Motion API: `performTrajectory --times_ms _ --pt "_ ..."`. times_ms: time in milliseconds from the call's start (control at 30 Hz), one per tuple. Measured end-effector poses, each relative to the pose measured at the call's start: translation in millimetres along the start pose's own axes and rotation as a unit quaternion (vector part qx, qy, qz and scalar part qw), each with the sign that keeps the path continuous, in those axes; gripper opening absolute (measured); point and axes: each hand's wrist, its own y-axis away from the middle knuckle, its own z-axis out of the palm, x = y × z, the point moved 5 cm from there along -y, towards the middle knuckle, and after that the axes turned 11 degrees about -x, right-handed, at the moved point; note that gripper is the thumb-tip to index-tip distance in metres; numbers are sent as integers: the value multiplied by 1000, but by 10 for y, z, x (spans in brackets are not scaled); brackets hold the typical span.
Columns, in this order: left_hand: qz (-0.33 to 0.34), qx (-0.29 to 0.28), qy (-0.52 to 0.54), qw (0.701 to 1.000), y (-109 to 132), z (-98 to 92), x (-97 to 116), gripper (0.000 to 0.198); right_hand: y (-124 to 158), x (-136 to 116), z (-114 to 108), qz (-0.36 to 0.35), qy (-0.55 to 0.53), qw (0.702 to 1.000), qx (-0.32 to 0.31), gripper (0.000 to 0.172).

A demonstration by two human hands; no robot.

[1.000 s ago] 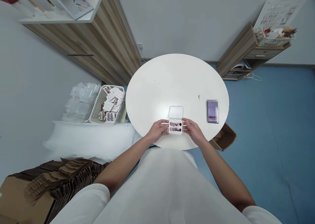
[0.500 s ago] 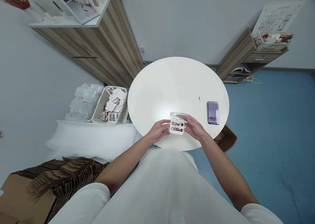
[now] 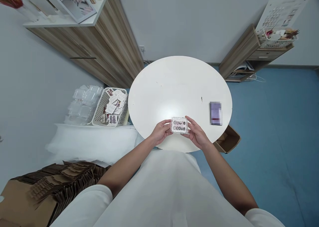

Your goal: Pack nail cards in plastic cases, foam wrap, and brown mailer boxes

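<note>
A small clear plastic case (image 3: 179,125) holding two rows of dark patterned press-on nails sits between my hands, just above the near edge of the round white table (image 3: 174,87). Its lid is folded down over the nails. My left hand (image 3: 160,132) grips the case's left side with curled fingers. My right hand (image 3: 196,132) grips the right side, thumb on top.
A purple phone (image 3: 215,113) lies on the table's right side. Left of the table a white basket (image 3: 109,105) holds nail cards, beside a pile of empty clear cases (image 3: 81,104). Flat cardboard boxes (image 3: 50,183) are stacked at lower left. An open carton (image 3: 228,140) sits under the table's right edge.
The case's lid, lying open and flat a second ago, has swung down and now covers the nails. Both hands stayed on the case's sides.
</note>
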Motion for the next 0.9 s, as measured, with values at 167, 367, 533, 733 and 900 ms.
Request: performTrajectory --times_ms 167,367,533,733,900 --pt "10 -2 -33 999 -16 40 -5 31 45 71 -73 12 46 997 65 54" --pt "-12 -64 -232 971 17 183 23 39 55 46 -124 18 112 990 85 45" --pt "-44 -81 -308 947 34 242 25 38 85 44 -190 91 205 972 71 34" --pt "-56 -75 -346 934 12 261 -11 40 71 32 -247 89 243 963 80 37" --pt "0 -12 -414 910 55 251 51 61 82 -62 -222 35 259 962 79 66"
